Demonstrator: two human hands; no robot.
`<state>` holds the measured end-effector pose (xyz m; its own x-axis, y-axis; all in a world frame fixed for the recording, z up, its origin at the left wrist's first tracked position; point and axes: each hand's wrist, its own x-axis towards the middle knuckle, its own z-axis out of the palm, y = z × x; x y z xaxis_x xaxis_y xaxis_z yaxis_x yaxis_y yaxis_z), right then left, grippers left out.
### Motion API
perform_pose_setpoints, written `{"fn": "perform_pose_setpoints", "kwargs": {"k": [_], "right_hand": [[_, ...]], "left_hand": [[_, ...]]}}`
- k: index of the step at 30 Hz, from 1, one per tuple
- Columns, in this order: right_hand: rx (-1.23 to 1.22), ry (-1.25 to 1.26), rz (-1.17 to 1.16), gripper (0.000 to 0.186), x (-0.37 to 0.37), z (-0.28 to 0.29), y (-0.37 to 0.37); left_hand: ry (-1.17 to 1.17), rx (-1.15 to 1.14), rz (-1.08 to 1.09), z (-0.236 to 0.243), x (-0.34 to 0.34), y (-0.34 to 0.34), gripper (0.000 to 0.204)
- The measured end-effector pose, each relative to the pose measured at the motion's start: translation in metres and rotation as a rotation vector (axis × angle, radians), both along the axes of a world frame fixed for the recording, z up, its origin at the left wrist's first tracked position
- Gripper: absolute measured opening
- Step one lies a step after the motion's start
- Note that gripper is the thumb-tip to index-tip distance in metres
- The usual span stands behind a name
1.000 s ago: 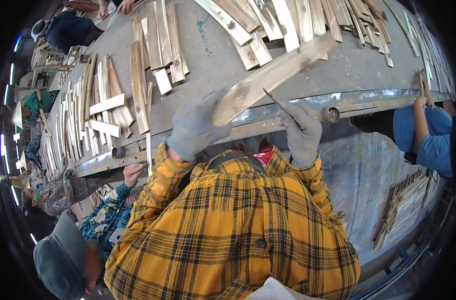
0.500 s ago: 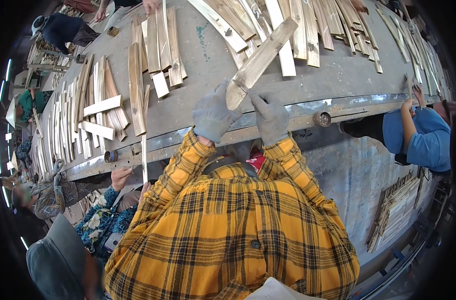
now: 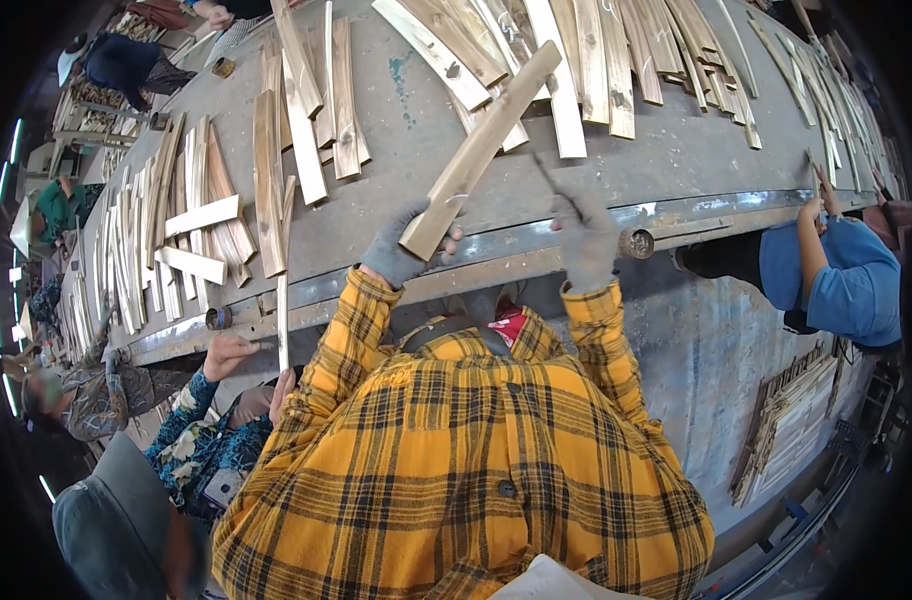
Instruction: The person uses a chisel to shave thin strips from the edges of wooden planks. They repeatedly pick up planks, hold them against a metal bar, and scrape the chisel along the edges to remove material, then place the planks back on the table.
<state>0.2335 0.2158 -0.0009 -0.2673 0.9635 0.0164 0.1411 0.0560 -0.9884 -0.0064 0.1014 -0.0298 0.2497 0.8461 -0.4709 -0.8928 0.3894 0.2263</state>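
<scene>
My gloved left hand (image 3: 396, 252) grips the near end of a flat wooden board (image 3: 484, 145), thumb and fingertips showing at its edge. The board slants up to the right above the metal-edged table (image 3: 416, 170). To the right, my gloved right hand (image 3: 587, 245) is closed round a thin dark tool (image 3: 550, 178), blade-like or stick-like; its exact kind is not clear. Its tip points up and left, apart from the board.
Piles of wooden strips lie at the left (image 3: 141, 235), along the far middle (image 3: 601, 80) and at the far right. Metal pipe stubs (image 3: 636, 243) stick out at the table's near edge. A person in blue (image 3: 846, 270) works at right; another in a cap (image 3: 116, 510) sits at left.
My left hand has brought the board left and nearer. My right hand has moved right, away from the board, and the dark tool now shows. A pale board at the far left pile has shifted nearer.
</scene>
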Motion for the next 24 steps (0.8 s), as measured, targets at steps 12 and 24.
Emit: {"fn": "perform_pose_setpoints", "kwargs": {"k": [12,24], "right_hand": [[0.125,-0.186,0.187,0.012,0.012,-0.023,-0.006],[0.063,-0.139,0.133,0.020,0.053,-0.010,0.032]], "left_hand": [[0.392,0.072,-0.063,0.010,0.017,-0.023,0.040],[0.362,0.086,-0.011,-0.018,0.047,0.036,0.047]]}}
